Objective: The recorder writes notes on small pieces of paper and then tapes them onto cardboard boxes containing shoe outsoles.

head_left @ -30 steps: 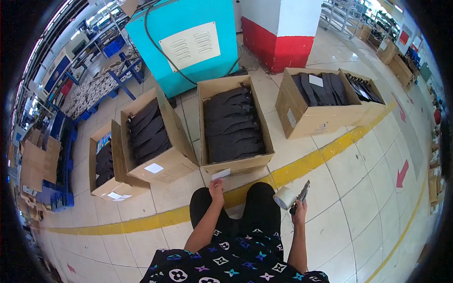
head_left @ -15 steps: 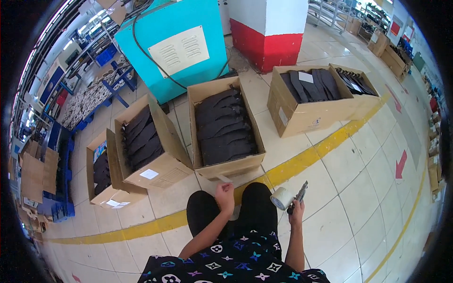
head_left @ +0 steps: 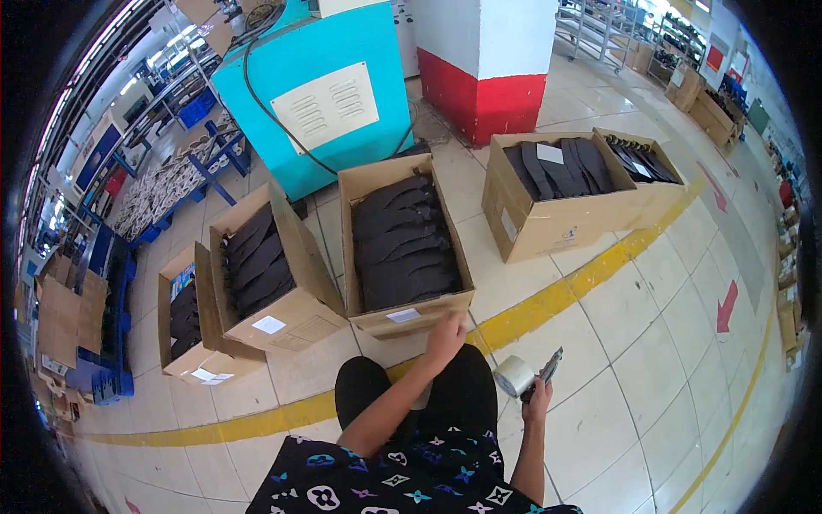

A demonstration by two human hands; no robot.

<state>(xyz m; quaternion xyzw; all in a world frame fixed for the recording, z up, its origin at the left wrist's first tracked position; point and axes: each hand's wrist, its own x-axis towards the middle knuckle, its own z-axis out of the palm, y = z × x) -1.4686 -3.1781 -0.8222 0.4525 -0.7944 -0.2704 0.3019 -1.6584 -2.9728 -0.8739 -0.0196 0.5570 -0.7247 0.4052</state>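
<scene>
My right hand (head_left: 537,401) grips a tape dispenser (head_left: 550,367) that carries a wide roll of pale tape (head_left: 514,375), held to the right of my knees. My left hand (head_left: 446,339) is at the lower right front corner of the middle cardboard box (head_left: 411,325), its fingers curled closed; whatever they may hold is hidden. A white paper label (head_left: 402,316) is on that box's front wall, left of my hand. Inside the open box lie rows of dark, curved pieces (head_left: 407,240).
Two open boxes with similar dark pieces, a taller one (head_left: 287,330) and a smaller one (head_left: 193,364), stand at left. Two more boxes (head_left: 561,231) are at right. A turquoise machine (head_left: 325,94) and a red-and-white pillar (head_left: 492,98) rise behind. A yellow line (head_left: 531,310) crosses the tiled floor.
My left hand has moved right and forward to the box's front corner. The label on the box front now shows plainly. The tape dispenser stays in my right hand, slightly lower.
</scene>
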